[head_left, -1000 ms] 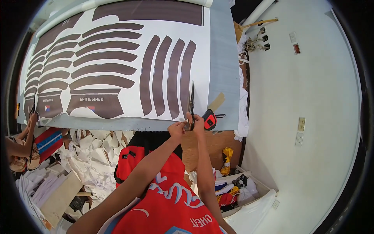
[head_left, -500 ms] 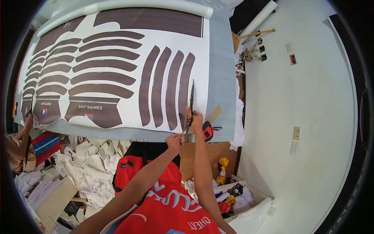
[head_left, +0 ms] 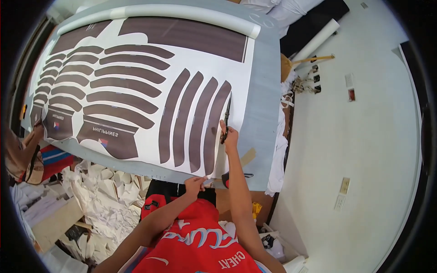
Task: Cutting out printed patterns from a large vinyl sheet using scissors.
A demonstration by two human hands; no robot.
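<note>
A large white sheet (head_left: 141, 150) printed with dark brown garment panels and curved strips lies on the table. My right hand (head_left: 231, 138) grips black-handled scissors (head_left: 228, 109), their blades pointing away along the right side of the rightmost dark strip (head_left: 217, 123). A cut slit runs beside that strip down to the near edge. My left hand (head_left: 195, 185) pinches the sheet's near edge at the foot of the strips. A red and black tape measure (head_left: 225, 180) is partly hidden by my right forearm.
The sheet's rolled end (head_left: 191, 13) lies across the far side of the blue-grey table (head_left: 261, 123). At far left, another person's hand (head_left: 37, 133) is at the sheet. Crumpled white scraps (head_left: 107, 204) pile below the near edge. A white wall (head_left: 355, 150) stands at right.
My right hand and the scissors have advanced away from me along the strip, lengthening the cut. My left hand still holds the near edge. The view has shifted slightly.
</note>
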